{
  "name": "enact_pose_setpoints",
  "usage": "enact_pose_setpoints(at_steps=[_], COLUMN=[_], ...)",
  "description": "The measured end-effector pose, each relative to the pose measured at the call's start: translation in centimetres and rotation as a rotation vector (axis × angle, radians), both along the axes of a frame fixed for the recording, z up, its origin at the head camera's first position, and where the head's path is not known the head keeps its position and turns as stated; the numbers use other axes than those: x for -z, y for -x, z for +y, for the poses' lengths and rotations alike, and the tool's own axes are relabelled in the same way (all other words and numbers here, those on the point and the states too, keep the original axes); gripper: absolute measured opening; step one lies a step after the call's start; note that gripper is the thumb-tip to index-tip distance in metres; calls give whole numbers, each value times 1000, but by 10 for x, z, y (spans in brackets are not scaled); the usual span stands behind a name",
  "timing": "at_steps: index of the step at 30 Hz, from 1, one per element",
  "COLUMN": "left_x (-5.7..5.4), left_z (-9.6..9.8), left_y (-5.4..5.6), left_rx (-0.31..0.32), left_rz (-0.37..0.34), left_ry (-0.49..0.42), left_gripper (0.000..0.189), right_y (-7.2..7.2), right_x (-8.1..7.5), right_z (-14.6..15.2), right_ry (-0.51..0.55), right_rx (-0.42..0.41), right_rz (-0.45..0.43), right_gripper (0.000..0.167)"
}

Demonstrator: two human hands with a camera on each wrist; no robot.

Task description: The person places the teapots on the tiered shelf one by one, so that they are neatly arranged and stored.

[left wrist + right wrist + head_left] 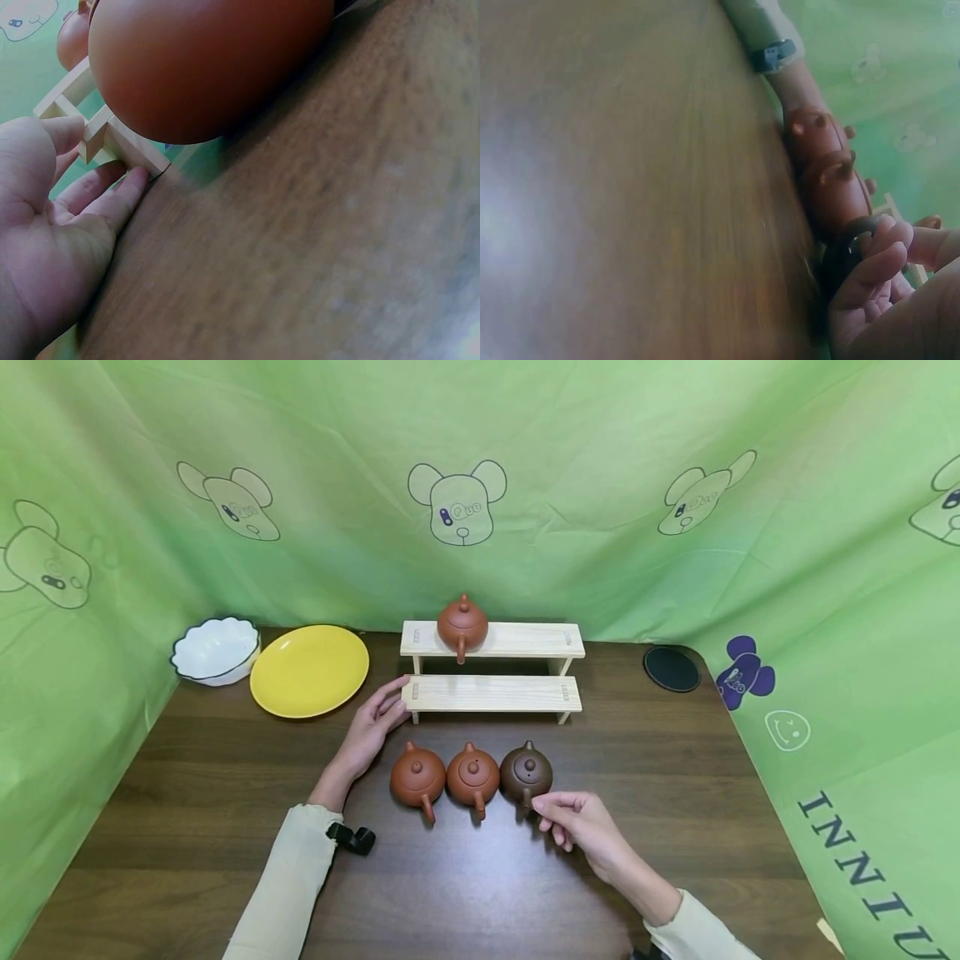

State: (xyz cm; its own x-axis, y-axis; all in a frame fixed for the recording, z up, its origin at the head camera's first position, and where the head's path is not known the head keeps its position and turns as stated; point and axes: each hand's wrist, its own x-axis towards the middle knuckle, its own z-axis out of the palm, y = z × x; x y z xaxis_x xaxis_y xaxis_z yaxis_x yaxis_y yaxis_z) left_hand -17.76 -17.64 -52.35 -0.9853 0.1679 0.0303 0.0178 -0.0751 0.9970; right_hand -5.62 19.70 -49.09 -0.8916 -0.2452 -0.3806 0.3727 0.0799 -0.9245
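Your right grip (587, 829) pinches the dark brown teapot (527, 767) on the tabletop (465, 893) by its handle (527, 799), probably for control, while your left grip (368, 727) holds the lower wooden shelf's (491, 693) end, apparently steadying it.

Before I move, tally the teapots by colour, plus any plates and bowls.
Reddish-brown teapots: 3, two on the table, one on the rear shelf
Dark brown teapot: 1
Yellow plate: 1
White bowl: 1
Total: 6
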Motion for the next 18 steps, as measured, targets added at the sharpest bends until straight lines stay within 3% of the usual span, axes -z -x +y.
enact_pose_setpoints(at_steps=[11, 18], left_x=[0, -1], left_z=[0, 0], left_y=[0, -1], left_rx=[1, 4], left_rz=[-3, -8], left_ry=[-18, -29], left_gripper=[52, 52], right_y=[-5, -7], right_x=[0, 1], right_z=[-4, -7], right_ry=[113, 126], right_rx=[-23, -31], right_rz=[-91, -102], right_gripper=[23, 35])
